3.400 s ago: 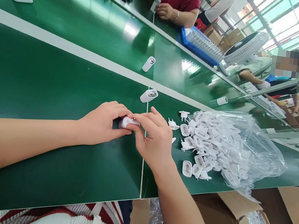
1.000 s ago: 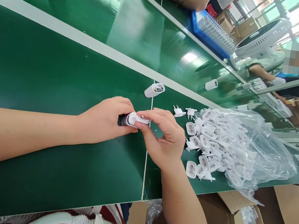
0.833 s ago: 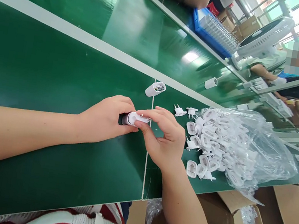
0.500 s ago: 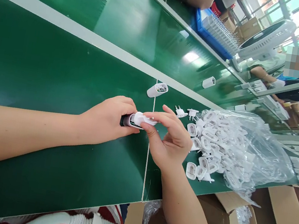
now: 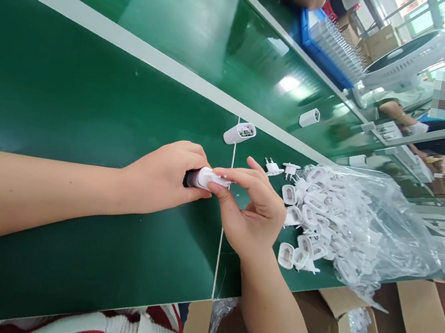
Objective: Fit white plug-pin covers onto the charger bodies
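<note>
My left hand (image 5: 170, 178) is closed around a white charger housing (image 5: 196, 178), with a dark part showing at its near end. Between thumb and fingers of my right hand (image 5: 253, 208) is a white plug cap (image 5: 213, 176) with metal pins, set against the housing's open end. Whether the cap is fully seated I cannot tell. Just beyond my hands lies another charger housing (image 5: 236, 134), its open end showing a circuit board. Two loose plug caps (image 5: 273, 168) lie to the right of it.
A clear plastic bag (image 5: 400, 240) with a heap of white plug caps (image 5: 324, 216) covers the bench's right side. A further housing (image 5: 309, 117) lies past the pale strip (image 5: 147, 53). Cardboard boxes (image 5: 421, 322) stand below the bench edge. Co-workers sit across, near a blue tray (image 5: 329, 54).
The plug cap has come closer onto the housing's open end, and the gap with the circuit board no longer shows. The view has shifted slightly.
</note>
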`<act>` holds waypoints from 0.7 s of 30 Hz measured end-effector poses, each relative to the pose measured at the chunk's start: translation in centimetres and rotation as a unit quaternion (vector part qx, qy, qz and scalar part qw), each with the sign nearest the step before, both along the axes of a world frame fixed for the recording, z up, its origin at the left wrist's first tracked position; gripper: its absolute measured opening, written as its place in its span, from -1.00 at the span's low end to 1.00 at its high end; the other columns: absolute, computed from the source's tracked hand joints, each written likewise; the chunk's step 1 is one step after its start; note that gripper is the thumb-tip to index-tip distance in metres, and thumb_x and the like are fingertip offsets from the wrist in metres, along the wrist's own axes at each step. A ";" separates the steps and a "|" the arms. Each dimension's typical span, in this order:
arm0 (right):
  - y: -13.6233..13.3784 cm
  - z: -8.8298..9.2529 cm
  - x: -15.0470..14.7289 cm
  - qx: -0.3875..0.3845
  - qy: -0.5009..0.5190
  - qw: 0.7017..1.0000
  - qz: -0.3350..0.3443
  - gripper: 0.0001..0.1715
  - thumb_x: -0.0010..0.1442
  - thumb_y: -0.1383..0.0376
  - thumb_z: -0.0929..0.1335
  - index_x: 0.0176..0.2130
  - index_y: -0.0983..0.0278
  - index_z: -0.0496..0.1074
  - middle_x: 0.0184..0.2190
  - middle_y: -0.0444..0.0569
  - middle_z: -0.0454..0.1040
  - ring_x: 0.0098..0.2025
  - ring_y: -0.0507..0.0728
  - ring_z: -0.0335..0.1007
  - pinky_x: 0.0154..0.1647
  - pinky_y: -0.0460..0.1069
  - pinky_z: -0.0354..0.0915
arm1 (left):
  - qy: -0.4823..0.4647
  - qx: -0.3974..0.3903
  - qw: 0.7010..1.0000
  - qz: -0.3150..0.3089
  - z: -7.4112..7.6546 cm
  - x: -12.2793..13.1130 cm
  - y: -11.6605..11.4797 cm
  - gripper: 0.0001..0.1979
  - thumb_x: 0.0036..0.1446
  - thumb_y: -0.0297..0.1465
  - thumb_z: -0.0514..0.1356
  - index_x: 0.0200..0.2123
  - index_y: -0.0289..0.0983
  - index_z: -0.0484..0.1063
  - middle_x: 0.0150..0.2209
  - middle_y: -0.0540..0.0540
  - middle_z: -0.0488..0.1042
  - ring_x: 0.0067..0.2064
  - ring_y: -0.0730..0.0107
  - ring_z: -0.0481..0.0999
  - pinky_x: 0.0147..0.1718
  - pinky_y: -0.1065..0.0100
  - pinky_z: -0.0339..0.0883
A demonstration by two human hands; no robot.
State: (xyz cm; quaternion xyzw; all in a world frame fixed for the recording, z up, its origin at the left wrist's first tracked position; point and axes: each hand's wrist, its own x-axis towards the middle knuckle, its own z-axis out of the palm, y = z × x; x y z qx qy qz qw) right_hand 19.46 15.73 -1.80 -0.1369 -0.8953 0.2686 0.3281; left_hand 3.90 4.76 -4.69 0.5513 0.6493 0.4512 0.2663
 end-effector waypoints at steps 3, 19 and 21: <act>-0.2 0.1 0.0 -0.005 -0.004 1.000 -0.003 -0.80 0.22 0.43 0.46 -0.20 0.12 0.55 -0.27 -0.20 0.67 -0.26 0.08 0.61 0.32 0.24 0.30 | -0.001 0.003 1.000 -0.001 -0.1 -0.1 0.0 -0.84 0.19 -0.27 0.32 -0.27 -0.24 0.58 -0.23 -0.07 0.52 -0.16 0.23 0.49 -0.22 0.24 0.37; -0.3 0.9 0.0 0.068 -0.042 0.996 -0.030 -0.84 0.25 0.40 0.44 -0.23 0.10 0.54 -0.29 -0.23 0.67 -0.26 0.09 0.63 0.40 0.28 0.18 | -0.003 0.004 1.000 0.003 -0.1 0.1 0.0 -0.87 0.17 -0.29 0.32 -0.27 -0.22 0.59 -0.23 -0.05 0.52 -0.16 0.26 0.49 -0.23 0.26 0.36; -0.3 1.0 -0.1 0.075 -0.045 0.996 -0.030 -0.84 0.25 0.39 0.44 -0.23 0.10 0.55 -0.30 -0.25 0.67 -0.28 0.08 0.63 0.41 0.27 0.16 | -0.005 0.003 1.000 0.003 -0.1 0.1 -0.1 -0.86 0.18 -0.27 0.31 -0.27 -0.22 0.59 -0.23 -0.05 0.52 -0.17 0.26 0.49 -0.24 0.26 0.36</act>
